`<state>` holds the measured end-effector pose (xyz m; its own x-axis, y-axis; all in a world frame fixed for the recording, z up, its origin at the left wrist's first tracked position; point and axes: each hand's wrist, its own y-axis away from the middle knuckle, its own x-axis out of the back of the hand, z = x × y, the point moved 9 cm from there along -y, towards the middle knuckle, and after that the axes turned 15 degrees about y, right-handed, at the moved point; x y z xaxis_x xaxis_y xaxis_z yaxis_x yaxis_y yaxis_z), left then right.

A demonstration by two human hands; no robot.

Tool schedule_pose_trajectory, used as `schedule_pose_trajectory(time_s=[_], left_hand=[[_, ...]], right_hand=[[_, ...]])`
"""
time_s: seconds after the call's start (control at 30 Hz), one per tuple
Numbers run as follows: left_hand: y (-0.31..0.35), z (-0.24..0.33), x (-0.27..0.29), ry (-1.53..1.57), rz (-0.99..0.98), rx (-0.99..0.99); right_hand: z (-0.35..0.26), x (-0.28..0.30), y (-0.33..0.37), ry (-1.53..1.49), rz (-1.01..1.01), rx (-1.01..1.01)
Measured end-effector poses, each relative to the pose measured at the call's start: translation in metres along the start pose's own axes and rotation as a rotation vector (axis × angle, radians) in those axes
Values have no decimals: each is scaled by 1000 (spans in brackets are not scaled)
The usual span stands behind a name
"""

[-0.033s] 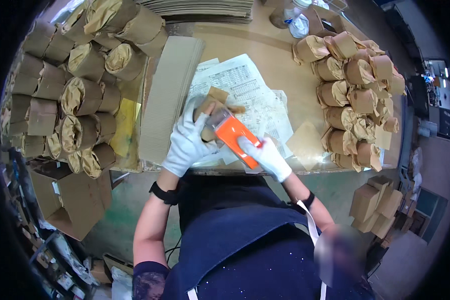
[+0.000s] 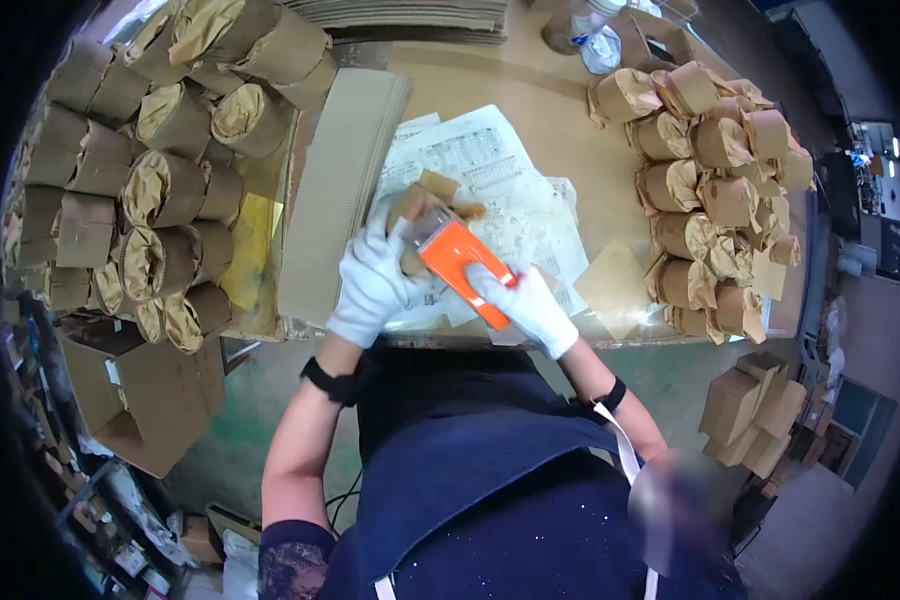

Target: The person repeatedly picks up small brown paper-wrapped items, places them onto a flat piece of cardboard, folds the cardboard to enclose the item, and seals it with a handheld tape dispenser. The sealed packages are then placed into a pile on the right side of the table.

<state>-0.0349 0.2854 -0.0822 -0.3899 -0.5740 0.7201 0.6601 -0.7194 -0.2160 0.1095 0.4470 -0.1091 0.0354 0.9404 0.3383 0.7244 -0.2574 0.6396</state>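
In a white glove with bare fingertips, my left hand (image 2: 372, 285) is closed around a small brown paper-wrapped bundle (image 2: 410, 207) at the middle of the table. Part of that bundle is hidden behind the glove and the tool. My right hand (image 2: 530, 308), also gloved in white, grips a long orange handheld tool (image 2: 460, 262) with a see-through greyish end. That end lies against the bundle, close to my left fingers. Its exact kind I cannot make out. Beneath both hands, printed paper sheets (image 2: 490, 165) lie spread on the table.
Brown paper-wrapped rolls (image 2: 165, 187) are stacked high at the left, and more wrapped rolls (image 2: 685, 235) at the right. A stack of flat cardboard (image 2: 340, 180) lies beside my left hand. An open carton (image 2: 150, 400) stands below left; folded boxes (image 2: 750, 412) sit below right.
The orange tool and my right hand have shifted slightly left, further over the bundle. My left hand has barely moved.
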Motion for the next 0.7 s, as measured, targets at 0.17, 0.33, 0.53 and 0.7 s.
schedule_pose_trajectory(time_s=[0.17,0.33,0.53,0.7], left_hand=[[1,-21,-1,-33,-110,136],[-29,-4,-24,284,-428,515],[31,-4,-3,566,157,116],[141,-32,120,671,541,489]], right_hand=[[33,22,14,88,-38,-109],[33,10,15,570,66,-167],[58,6,-7,-116,143,-176],[43,88,-34,137,579,191]])
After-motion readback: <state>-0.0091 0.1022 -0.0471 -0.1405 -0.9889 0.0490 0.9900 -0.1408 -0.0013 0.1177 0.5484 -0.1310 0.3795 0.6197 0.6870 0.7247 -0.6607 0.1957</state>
